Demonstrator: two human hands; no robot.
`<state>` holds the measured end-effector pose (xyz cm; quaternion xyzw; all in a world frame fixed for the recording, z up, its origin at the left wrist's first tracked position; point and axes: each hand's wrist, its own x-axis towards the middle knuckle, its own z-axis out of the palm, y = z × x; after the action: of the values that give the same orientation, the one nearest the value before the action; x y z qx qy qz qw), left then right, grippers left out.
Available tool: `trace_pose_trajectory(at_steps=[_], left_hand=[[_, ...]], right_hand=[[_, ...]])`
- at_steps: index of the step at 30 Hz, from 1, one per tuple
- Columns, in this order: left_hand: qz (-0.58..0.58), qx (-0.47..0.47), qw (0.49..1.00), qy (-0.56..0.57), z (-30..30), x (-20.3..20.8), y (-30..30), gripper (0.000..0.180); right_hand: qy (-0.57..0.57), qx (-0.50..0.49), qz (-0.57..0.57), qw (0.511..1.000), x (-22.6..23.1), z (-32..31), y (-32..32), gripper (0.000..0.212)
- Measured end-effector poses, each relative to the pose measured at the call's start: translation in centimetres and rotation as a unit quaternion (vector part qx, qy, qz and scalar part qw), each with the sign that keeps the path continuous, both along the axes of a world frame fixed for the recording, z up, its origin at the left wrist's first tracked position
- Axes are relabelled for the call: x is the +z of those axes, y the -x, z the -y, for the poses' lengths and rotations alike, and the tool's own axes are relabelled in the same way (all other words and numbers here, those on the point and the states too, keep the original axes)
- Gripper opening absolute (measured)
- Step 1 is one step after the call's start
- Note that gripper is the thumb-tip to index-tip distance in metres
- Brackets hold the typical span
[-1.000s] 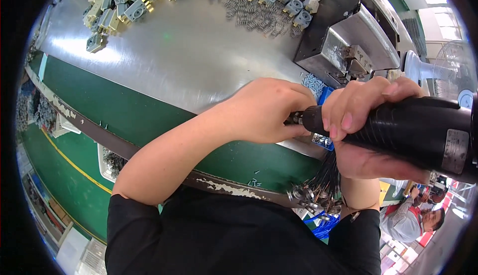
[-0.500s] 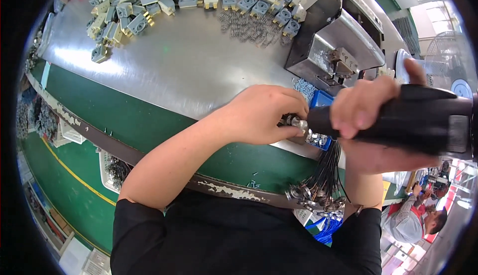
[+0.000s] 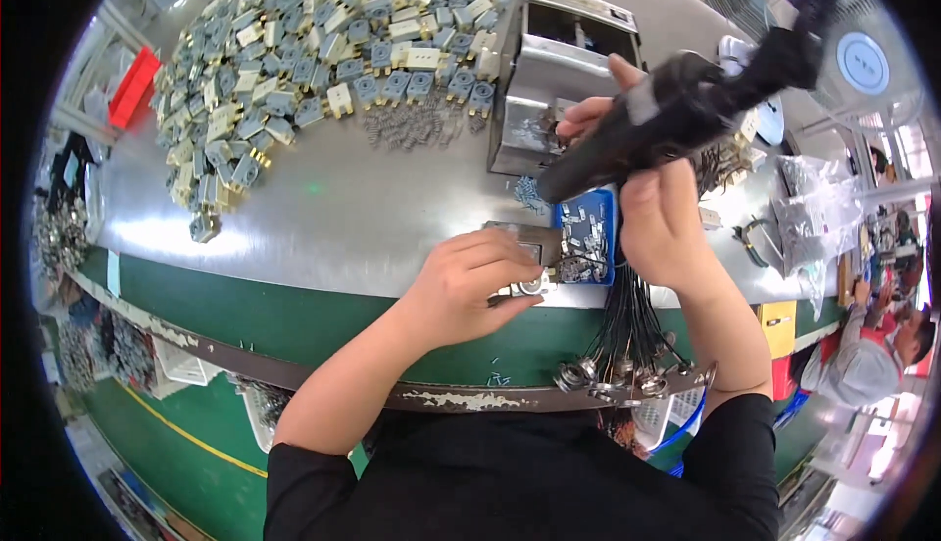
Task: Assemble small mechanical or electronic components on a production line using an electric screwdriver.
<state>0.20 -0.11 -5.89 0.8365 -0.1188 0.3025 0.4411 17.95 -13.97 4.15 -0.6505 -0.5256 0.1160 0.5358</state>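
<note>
My left hand [image 3: 466, 286] is closed, its thumb and fingertips pinching a small silvery metal part with a round piece [image 3: 530, 286]. That part sits at the near side of a flat metal block [image 3: 515, 231] on the bench, partly hidden by my fingers. My right hand [image 3: 659, 222] is wrapped round a thick black power screwdriver [image 3: 632, 129], raised above the bench and tilted, its lower end toward the left. No bit can be made out on it. Right of the block, a blue tray [image 3: 613, 247] holds small metal pieces. Small bluish screws [image 3: 529, 194] lie loose behind it.
Grey and cream socket-like parts [image 3: 323, 41] are heaped at the far left, with springs [image 3: 417, 126] before them. A steel box-shaped device [image 3: 529, 100] stands behind the tray. Black wires with metal rings [image 3: 622, 374] overhang the front edge. Pliers [image 3: 755, 242] lie right; a co-worker [image 3: 867, 365] sits beyond.
The screwdriver has lifted and swung from nearly level beside my left hand to a tilt farther back. My left hand still pinches the metal part. The view has shifted, showing more of the bench.
</note>
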Motion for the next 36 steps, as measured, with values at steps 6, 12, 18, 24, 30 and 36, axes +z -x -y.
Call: trace_pose_trajectory(at_steps=[6,12,18,24,30,36], left_hand=[[-0.046,-0.002,0.999,-0.014,0.1,0.3,0.3,0.032],[-0.012,0.054,0.998,0.001,0.7,1.8,0.6,0.035],[-0.076,0.155,0.985,-0.003,2.4,5.3,1.0,0.032],[-0.058,0.171,0.983,-0.041,4.2,7.0,1.3,0.039],[-0.079,0.116,0.988,0.066,6.3,9.5,0.2,0.046],[-0.218,-0.131,0.967,-0.032,7.5,7.4,-0.4,0.049]], right_hand=[[0.113,-0.091,-0.039,0.989,-1.9,4.5,0.9,0.029],[0.095,0.115,0.163,0.975,-3.0,5.2,2.6,0.050],[0.083,0.048,0.264,0.960,-4.2,5.5,3.1,0.056],[0.057,0.023,0.264,0.963,-4.1,6.4,3.0,0.049],[-0.112,0.043,0.372,0.920,-3.6,9.3,-3.1,0.042],[-0.103,-0.434,0.400,0.801,-1.6,10.4,-14.5,0.037]])
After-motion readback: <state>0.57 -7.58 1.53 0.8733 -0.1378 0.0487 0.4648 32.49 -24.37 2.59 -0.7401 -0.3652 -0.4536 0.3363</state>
